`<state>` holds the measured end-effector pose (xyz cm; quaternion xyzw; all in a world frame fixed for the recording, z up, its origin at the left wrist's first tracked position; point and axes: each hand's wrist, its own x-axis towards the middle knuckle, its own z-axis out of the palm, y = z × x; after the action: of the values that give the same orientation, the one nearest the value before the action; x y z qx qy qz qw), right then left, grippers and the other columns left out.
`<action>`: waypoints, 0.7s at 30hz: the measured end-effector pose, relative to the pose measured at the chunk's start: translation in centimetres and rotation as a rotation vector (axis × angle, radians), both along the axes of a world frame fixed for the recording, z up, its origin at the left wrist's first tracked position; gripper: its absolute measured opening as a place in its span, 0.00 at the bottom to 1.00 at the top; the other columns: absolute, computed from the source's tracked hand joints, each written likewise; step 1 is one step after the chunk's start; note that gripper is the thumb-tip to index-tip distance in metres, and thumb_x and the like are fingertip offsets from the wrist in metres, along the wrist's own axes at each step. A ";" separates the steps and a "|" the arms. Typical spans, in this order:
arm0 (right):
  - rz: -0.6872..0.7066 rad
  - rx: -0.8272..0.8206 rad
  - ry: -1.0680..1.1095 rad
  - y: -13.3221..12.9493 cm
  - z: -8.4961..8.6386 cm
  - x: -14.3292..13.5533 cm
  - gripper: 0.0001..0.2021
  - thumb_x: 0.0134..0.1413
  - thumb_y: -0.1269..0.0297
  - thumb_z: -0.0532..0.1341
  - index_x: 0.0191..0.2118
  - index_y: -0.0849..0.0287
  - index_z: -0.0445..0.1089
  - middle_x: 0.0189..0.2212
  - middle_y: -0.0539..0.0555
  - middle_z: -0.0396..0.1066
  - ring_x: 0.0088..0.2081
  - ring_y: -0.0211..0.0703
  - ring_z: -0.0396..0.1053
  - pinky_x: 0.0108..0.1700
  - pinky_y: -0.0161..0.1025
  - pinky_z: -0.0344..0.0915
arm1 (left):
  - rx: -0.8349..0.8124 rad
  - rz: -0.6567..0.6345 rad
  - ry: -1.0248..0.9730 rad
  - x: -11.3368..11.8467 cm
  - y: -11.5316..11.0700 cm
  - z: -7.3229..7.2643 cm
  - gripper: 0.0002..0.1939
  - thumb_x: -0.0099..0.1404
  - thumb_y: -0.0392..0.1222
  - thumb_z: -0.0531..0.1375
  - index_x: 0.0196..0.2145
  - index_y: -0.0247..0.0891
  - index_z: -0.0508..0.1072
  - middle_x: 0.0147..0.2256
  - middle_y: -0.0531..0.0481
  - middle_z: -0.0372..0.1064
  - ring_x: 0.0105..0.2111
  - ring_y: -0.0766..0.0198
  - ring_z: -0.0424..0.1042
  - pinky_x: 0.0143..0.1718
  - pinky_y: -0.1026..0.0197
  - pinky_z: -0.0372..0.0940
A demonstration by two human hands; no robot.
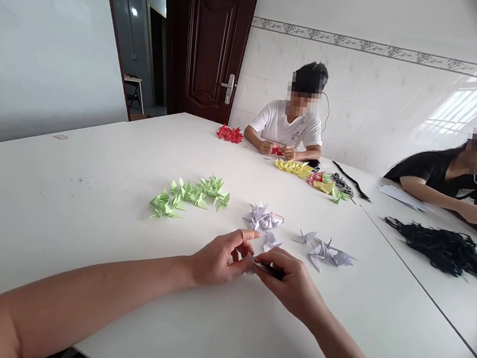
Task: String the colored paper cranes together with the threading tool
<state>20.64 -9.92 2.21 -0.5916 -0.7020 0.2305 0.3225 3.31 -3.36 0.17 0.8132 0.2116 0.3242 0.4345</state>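
Between the thumb and fingers of my left hand is a small pale purple paper crane, mostly hidden by the fingertips. My right hand is closed around a slim black tool, its thin tip touching the paper; its exact kind is unclear. Just beyond my hands lies a cluster of pale purple paper cranes, with another group of purple cranes to the right. Farther left, light green paper cranes form a loose curved row.
Across the white table, a person in a white shirt handles red paper near red cranes and yellow cranes. A person in black sits at right, behind a heap of black cords. A seam runs between table sections.
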 end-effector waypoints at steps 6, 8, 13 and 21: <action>-0.034 0.032 0.040 0.1 -0.1 0.3 0.07 0.52 0.62 0.57 0.28 0.56 0.70 0.25 0.50 0.64 0.24 0.36 0.59 0.25 0.32 0.57 | -0.045 -0.034 -0.096 -0.2 0.0 0.4 0.19 0.61 0.37 0.55 0.51 0.40 0.59 0.41 0.45 0.66 0.38 0.64 0.69 0.38 0.60 0.65; -0.076 0.048 0.111 0.1 -0.1 0.3 0.08 0.52 0.59 0.57 0.28 0.56 0.69 0.25 0.50 0.63 0.23 0.35 0.57 0.24 0.32 0.56 | -0.048 -0.045 -0.100 -0.4 0.0 0.7 0.18 0.60 0.37 0.56 0.48 0.39 0.61 0.44 0.44 0.65 0.42 0.61 0.67 0.41 0.58 0.64; -0.080 0.044 0.203 0.1 -0.1 -0.2 0.10 0.51 0.56 0.58 0.28 0.57 0.69 0.25 0.49 0.62 0.24 0.35 0.56 0.25 0.33 0.56 | -0.031 -0.095 -0.036 -0.3 0.2 0.5 0.15 0.58 0.36 0.57 0.45 0.37 0.67 0.38 0.47 0.69 0.36 0.64 0.68 0.37 0.61 0.66; -0.008 -0.076 0.082 -0.8 1.3 0.0 0.15 0.54 0.52 0.55 0.39 0.57 0.70 0.25 0.50 0.69 0.25 0.37 0.62 0.25 0.33 0.59 | -0.027 0.139 -0.031 -0.2 0.9 0.2 0.16 0.56 0.36 0.57 0.44 0.32 0.69 0.36 0.46 0.71 0.31 0.65 0.69 0.33 0.63 0.66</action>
<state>20.62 -10.72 3.47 -0.5964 -0.6765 0.2800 0.3291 3.11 -2.48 0.36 0.7855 0.2654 0.3632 0.4251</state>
